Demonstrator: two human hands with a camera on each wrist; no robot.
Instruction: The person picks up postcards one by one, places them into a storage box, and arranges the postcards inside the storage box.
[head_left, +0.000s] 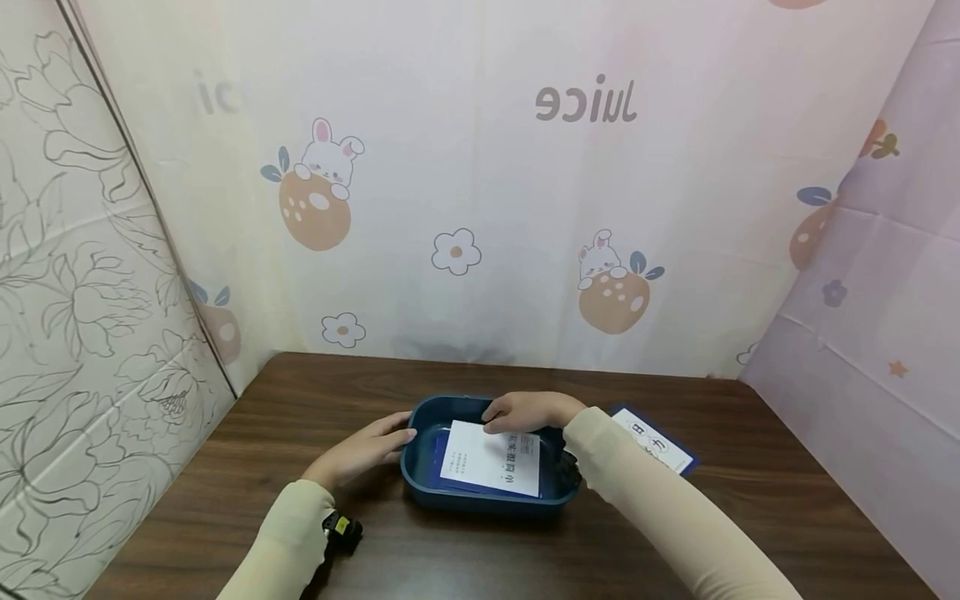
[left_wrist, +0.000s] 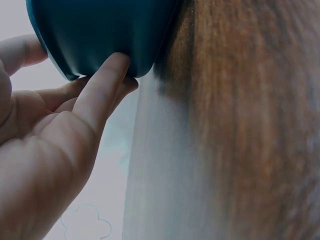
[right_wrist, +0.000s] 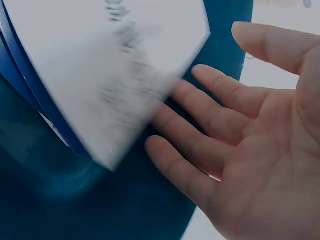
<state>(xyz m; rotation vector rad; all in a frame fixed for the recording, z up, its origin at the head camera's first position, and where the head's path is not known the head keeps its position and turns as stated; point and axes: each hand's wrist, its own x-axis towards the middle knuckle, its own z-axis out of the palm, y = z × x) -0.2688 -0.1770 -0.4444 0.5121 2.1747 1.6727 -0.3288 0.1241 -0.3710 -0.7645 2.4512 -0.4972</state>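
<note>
A dark teal plastic basin (head_left: 491, 502) stands on the wooden table. Inside lie blue-bordered cards (head_left: 437, 467), topped by a white printed card (head_left: 480, 458). At the basin's left end my left hand (head_left: 365, 450) holds the rim and outer wall; the left wrist view shows its fingers (left_wrist: 102, 87) against the wall's outside. My right hand (head_left: 528, 411) reaches over the basin's back right part. In the right wrist view its fingers (right_wrist: 200, 120) are spread and nearly straight, with their tips right at the edge of the white card (right_wrist: 165, 45), which is blurred there.
To the right of the basin, partly behind the right sleeve (head_left: 660, 500), lies another blue-bordered card (head_left: 652, 440) with large printed characters. A black wrist camera (head_left: 343, 533) sits on the left forearm. Patterned curtains (head_left: 480, 183) close off the back and sides.
</note>
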